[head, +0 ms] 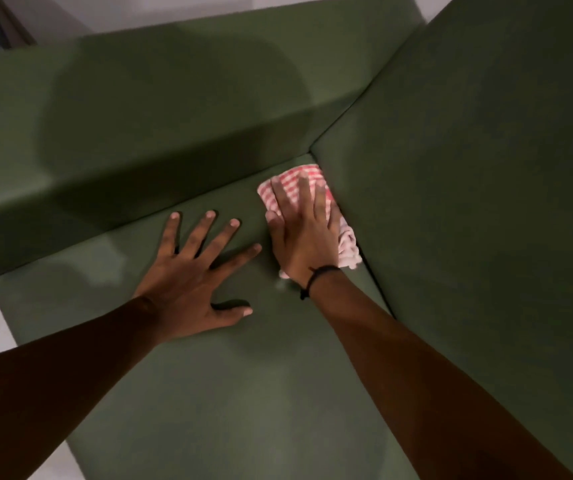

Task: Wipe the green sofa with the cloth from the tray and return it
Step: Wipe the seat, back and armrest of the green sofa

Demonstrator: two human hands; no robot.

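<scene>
Right hand [304,233] is flat on the red-and-white checked cloth [287,183], fingers stretched out and pressing down rather than curled round it, so the cloth is pinned under the palm and not pinched. It sits on the green sofa [209,393] seat, tucked into the far right corner where the seat meets the backrest [468,168] on the right and the armrest [122,133] beyond. Left hand [195,282] is splayed open on the seat just beside it, holding nothing, looks like a brace. To do this wipe well, I'd say keep the palm weight even and drag the cloth along the crease, since a bunched tail of fabric is already riding up against the backrest by the wrist. Room is tight far and right, walled in by cushions; the near and left stretch of seat is wide open for long strokes. The tray isn't in view.
</scene>
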